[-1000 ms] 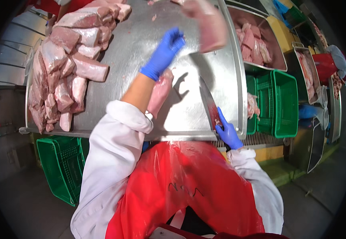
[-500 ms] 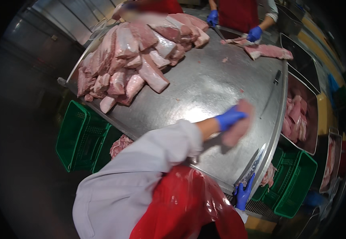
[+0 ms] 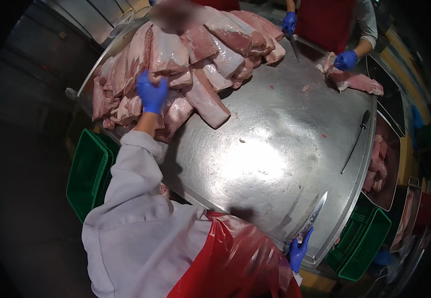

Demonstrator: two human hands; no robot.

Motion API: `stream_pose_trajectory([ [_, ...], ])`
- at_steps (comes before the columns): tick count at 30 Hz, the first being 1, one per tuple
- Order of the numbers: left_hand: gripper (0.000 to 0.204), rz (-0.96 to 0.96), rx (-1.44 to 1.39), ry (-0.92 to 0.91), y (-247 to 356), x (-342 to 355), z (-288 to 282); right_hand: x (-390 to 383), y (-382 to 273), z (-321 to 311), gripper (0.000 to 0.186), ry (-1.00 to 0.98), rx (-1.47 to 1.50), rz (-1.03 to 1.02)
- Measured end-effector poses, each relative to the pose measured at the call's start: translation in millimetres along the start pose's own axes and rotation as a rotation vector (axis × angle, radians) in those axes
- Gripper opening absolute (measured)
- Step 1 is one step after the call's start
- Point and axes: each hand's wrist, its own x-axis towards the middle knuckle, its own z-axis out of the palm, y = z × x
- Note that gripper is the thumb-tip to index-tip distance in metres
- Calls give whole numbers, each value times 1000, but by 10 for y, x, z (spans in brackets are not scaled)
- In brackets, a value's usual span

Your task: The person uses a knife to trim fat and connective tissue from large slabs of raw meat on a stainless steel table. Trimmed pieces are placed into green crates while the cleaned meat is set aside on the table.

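Note:
My left hand (image 3: 152, 94), in a blue glove, reaches onto the near left side of a big pile of pork slabs (image 3: 170, 54). Its fingers are apart over the meat, with no piece clearly gripped. One long slab (image 3: 205, 102) sticks out of the pile to the right of that hand. At the table's near right edge, my right hand (image 3: 299, 253), also blue-gloved, is closed round the handle of a knife (image 3: 314, 214). The blade points away from me, low over the steel table (image 3: 275, 124); whether it touches the surface I cannot tell.
A sharpening steel (image 3: 356, 140) lies near the table's right edge. Green crates (image 3: 88, 171) stand at left and right, with a metal bin of meat (image 3: 382, 174) beyond. Across the table a co-worker's gloved hands (image 3: 345, 60) hold a knife and a meat strip.
My left hand has swung from the right side of the table to the pile; the meat piece it held is no longer in it. My right hand keeps the knife near the same edge.

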Motion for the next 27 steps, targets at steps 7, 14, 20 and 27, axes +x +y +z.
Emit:
stream_pose_trajectory([
  [7, 93, -799, 4, -781, -1236, 1283, 158, 11, -668, 529, 78, 7, -188, 89],
  [14, 95, -1014, -425, -954, -1803, 1408, 449, -65, -794, 857, 77, -11, -152, 54],
  [20, 83, -1189, -398, -861, -2036, 1244, 301, -152, -471, 1127, 77, -16, -63, -36],
  [27, 19, -1124, -604, -803, -1503, 1148, -90, -218, -441, 989, 76, -21, -184, -56],
])
